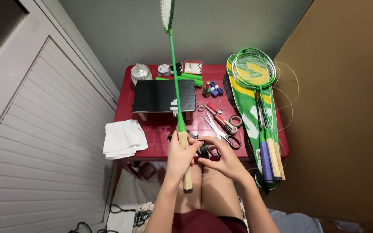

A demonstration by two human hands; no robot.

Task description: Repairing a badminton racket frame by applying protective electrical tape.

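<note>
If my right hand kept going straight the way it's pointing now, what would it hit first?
The right hand points left toward the racket handle held by the left hand. It would probably meet the black tape roll at its fingertips first, then the handle; depth is unclear.

A small red plastic table (pixel 152 149) stands against a grey wall. On it rest a flat black rectangular stand on short wooden legs (pixel 160 96), a folded white cloth (pixel 124 138) hanging over the left edge, red-handled scissors (pixel 221 129), small purple rolls (pixel 216 89), and green cylindrical grips (pixel 191 78). Two green stringed badminton rackets (pixel 255 71) lie on a green and yellow racket cover (pixel 247 110) at the table's right side.
</note>
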